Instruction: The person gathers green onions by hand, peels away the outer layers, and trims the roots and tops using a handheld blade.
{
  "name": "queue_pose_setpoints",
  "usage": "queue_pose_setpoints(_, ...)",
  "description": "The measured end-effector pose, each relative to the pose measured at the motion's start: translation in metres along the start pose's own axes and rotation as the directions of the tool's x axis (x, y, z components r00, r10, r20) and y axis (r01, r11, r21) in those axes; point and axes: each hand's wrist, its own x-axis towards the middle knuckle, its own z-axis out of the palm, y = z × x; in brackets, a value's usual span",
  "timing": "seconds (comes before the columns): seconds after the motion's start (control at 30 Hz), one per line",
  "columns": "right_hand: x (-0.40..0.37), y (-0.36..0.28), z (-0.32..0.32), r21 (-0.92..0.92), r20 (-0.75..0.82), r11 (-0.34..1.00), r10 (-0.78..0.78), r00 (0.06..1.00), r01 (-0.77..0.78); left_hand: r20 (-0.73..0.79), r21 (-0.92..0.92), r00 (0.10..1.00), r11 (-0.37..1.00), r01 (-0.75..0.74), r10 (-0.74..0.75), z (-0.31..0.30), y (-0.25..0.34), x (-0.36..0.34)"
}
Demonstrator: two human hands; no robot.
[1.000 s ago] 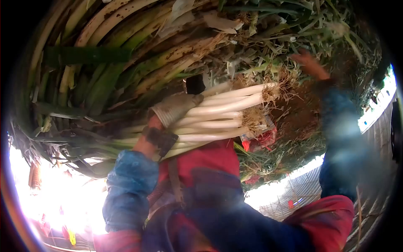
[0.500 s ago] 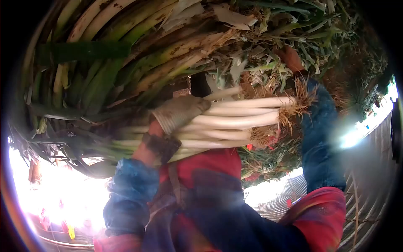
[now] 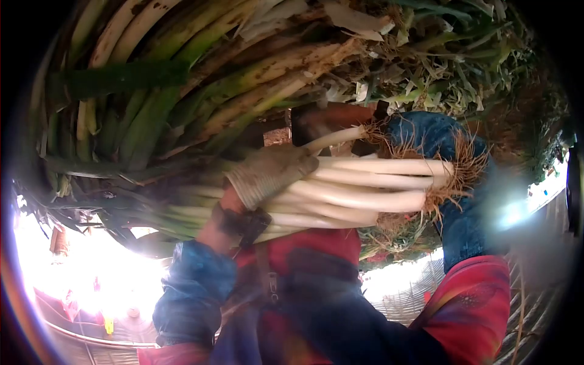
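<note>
My left hand [image 3: 267, 173], in a pale knit-cuffed glove, is wrapped round a bunch of leeks [image 3: 371, 191]. Their white stalks point right and end in shaggy brown roots [image 3: 468, 161]; the green tops run off to the left. One thinner leek [image 3: 334, 139] sticks out above the others at an angle. Behind the bunch, my right hand [image 3: 333, 118] is bent inward close to the left one, beside a small brownish block with a pale upright edge [image 3: 278, 135]. Shadow and blur hide the right fingers, so their hold cannot be made out.
A large heap of leeks [image 3: 140, 109] with long green leaves lies at the upper left. Trimmed leaves and peelings [image 3: 450, 79] are piled at the upper right. My knees and red-and-dark clothing [image 3: 316, 286] are below the bunch. Bright glare comes from both sides.
My right hand has come from the peelings at the upper right, leftward to behind the bunch. The left hand and the leeks have shifted slightly right and down in view.
</note>
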Motion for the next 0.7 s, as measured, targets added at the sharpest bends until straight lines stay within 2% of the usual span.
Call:
queue_pose_setpoints(0.1,-0.035,0.007,-0.031,0.005,-0.080,1.000,0.001,0.997,-0.001,0.054,-0.095,0.994,0.990,0.104,-0.099,-0.009,0.013,0.001)
queue_pose_setpoints(0.17,-0.073,0.024,-0.066,-0.022,-0.188,0.999,0.039,0.981,-0.044,0.055,-0.232,0.986,0.958,0.167,-0.158,-0.008,0.013,0.004)
queue_pose_setpoints(0.2,-0.097,0.040,-0.091,-0.055,-0.258,0.994,0.078,0.963,-0.095,0.067,-0.298,0.979,0.933,0.202,-0.191,-0.004,0.008,0.005)
queue_pose_setpoints(0.27,-0.157,0.085,-0.153,-0.116,-0.430,0.950,0.214,0.877,-0.289,0.202,-0.332,0.961,0.909,0.251,-0.191,-0.005,-0.028,0.023)
queue_pose_setpoints(0.33,-0.226,0.137,-0.214,-0.100,-0.549,0.866,0.363,0.753,-0.490,0.082,-0.396,0.984,0.900,0.180,-0.160,-0.016,0.020,0.020)
queue_pose_setpoints(0.4,-0.283,0.174,-0.241,-0.150,-0.573,0.751,0.464,0.676,-0.643,0.061,-0.417,0.985,0.892,0.174,-0.163,-0.019,0.026,0.021)
queue_pose_setpoints(0.43,-0.292,0.172,-0.229,-0.326,-0.550,0.654,0.456,0.699,-0.683,0.059,-0.420,0.983,0.889,0.182,-0.173,-0.019,0.026,0.020)
queue_pose_setpoints(0.5,-0.262,0.090,-0.198,-0.574,-0.436,0.457,0.531,0.727,-0.679,0.051,-0.422,0.981,0.886,0.193,-0.189,-0.020,0.024,0.020)
queue_pose_setpoints(0.53,-0.235,0.062,-0.173,-0.454,-0.438,0.540,0.558,0.705,-0.709,0.043,-0.420,0.979,0.886,0.197,-0.197,-0.021,0.023,0.020)
queue_pose_setpoints(0.57,-0.211,0.039,-0.152,-0.252,-0.320,0.713,0.577,0.751,-0.655,0.040,-0.418,0.978,0.886,0.201,-0.204,-0.022,0.023,0.019)
queue_pose_setpoints(0.6,-0.187,0.016,-0.130,0.026,-0.195,0.804,0.587,0.786,-0.594,0.036,-0.417,0.977,0.886,0.205,-0.209,-0.022,0.023,0.019)
queue_pose_setpoints(0.63,-0.163,-0.007,-0.109,0.292,-0.069,0.785,0.587,0.807,-0.546,0.034,-0.413,0.976,0.886,0.211,-0.216,-0.023,0.022,0.018)
queue_pose_setpoints(0.67,-0.146,-0.042,-0.087,0.463,-0.013,0.745,0.547,0.837,-0.480,0.032,-0.412,0.975,0.885,0.215,-0.221,-0.023,0.022,0.018)
queue_pose_setpoints(0.7,-0.135,-0.063,-0.066,0.491,-0.047,0.805,0.405,0.913,-0.331,0.031,-0.410,0.974,0.886,0.217,-0.224,-0.023,0.021,0.018)
